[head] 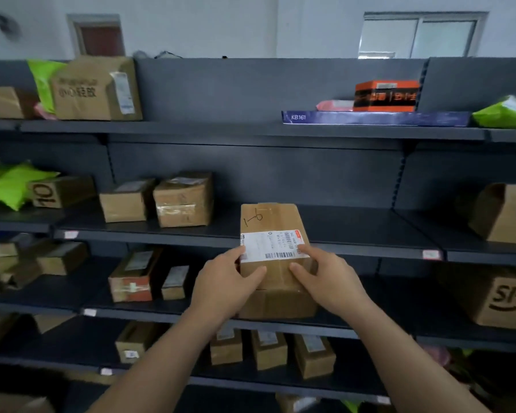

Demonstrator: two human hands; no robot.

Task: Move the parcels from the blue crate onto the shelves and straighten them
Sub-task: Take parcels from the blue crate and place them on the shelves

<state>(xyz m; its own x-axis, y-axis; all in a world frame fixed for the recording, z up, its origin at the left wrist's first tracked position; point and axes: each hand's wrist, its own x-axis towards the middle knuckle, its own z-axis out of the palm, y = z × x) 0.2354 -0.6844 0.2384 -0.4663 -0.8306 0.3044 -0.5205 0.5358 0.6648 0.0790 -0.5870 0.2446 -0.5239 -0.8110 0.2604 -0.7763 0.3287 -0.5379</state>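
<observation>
A brown cardboard parcel (273, 234) with a white shipping label and "1-6" handwritten on top is held in front of the dark shelving, its far end over the second shelf (340, 231). My left hand (225, 278) grips its near left side and my right hand (328, 277) grips its near right side. The blue crate is out of view.
Two brown boxes (158, 199) stand left of the held parcel on the same shelf. A larger open box (504, 213) is at far right. The top shelf holds a long blue box (376, 118) and an orange box (386, 95). Lower shelves carry several small parcels and an SF box (501, 296).
</observation>
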